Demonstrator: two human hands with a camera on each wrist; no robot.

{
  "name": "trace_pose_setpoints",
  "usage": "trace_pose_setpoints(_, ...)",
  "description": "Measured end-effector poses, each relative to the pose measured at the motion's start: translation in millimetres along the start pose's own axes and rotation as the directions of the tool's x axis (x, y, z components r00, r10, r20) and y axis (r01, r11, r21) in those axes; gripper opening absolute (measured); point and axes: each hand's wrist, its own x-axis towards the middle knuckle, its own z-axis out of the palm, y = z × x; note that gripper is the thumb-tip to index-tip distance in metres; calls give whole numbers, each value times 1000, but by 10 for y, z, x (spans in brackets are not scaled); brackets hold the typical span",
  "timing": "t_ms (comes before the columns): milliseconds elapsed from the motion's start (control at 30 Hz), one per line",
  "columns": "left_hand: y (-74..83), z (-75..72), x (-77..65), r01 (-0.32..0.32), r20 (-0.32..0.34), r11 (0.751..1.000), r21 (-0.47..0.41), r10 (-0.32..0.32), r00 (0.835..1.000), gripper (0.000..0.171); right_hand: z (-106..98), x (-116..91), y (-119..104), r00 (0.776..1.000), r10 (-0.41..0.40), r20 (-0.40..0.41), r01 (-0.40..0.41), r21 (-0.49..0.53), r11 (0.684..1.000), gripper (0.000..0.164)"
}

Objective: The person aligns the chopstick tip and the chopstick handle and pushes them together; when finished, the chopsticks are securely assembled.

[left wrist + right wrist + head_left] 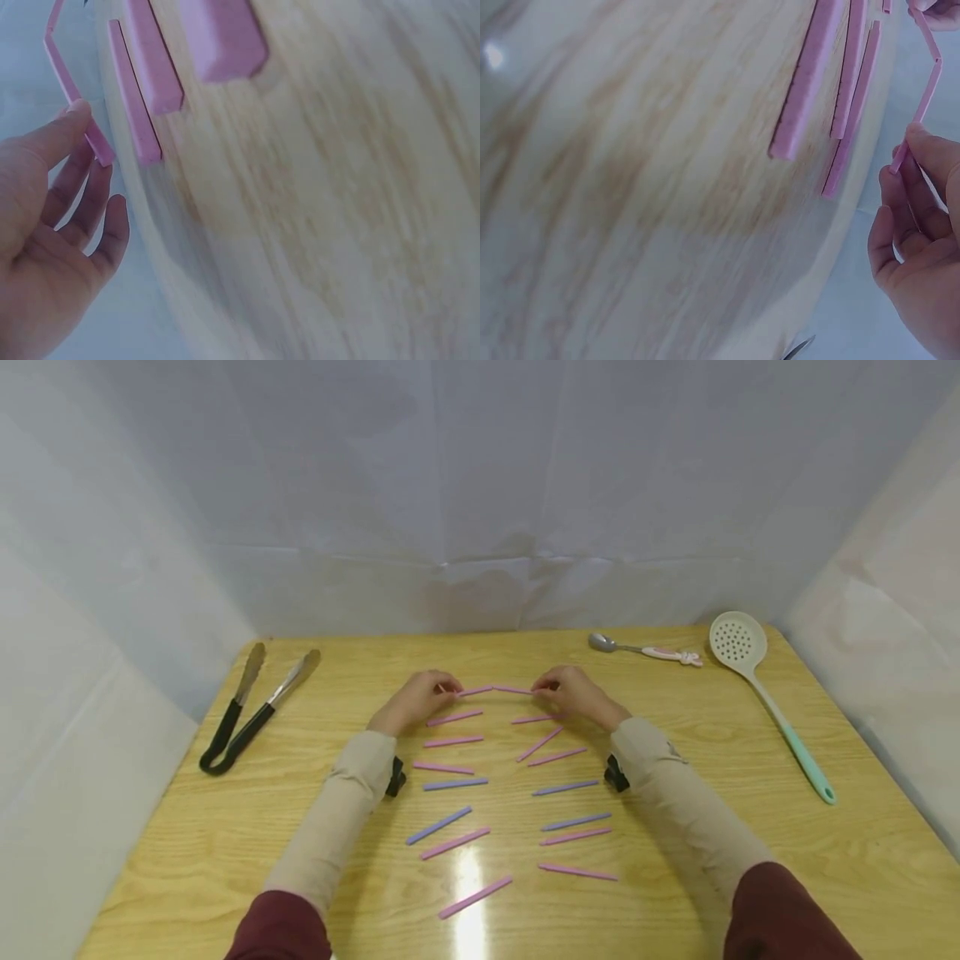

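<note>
Each hand pinches the outer end of a slim pink stick above the far part of the table. My left hand (pixel 420 697) holds the left stick (pixel 476 691) between thumb and fingertips. In the right wrist view, the thumb and fingers of my right hand (pixel 922 214) grip the right stick (pixel 928 94). The inner ends of these two sticks meet at a shallow angle; whether they are joined or only touching I cannot tell. Nearer me lie two columns of loose sticks, pink ones (pixel 453 742) and blue-violet ones (pixel 566 788).
Black-handled metal tongs (pixel 258 710) lie spread at the left. A small spoon (pixel 645 652) with a pink and white handle lies at the back right, beside a skimmer (pixel 765 693) with a mint grip. White sheeting (pixel 480 527) surrounds the wooden table (pixel 187 852).
</note>
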Motion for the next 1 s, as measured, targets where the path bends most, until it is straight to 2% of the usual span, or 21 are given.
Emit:
trace_pose_setpoints(300, -5, -5, -12, 19, -3, 1000, 1, -19, 1000, 23, -24, 10, -30, 999, -14, 33, 15, -46, 999, 14)
trace_pose_setpoints(600, -16, -7, -12, 12, -22, 1000, 5, -12, 1000, 24, -39, 14, -22, 999, 17, 47, -17, -14, 1000, 16)
trace_pose_setpoints(833, 6, 4, -18, -34, -33, 999, -1, 34, 999, 24, -28, -15, -17, 1000, -26, -3, 26, 11, 1000, 15)
trace_pose_setpoints(1000, 17, 1, -26, -63, -42, 998, 15, 64, 997, 23, -30, -25, -28, 999, -28, -17, 28, 22, 999, 15)
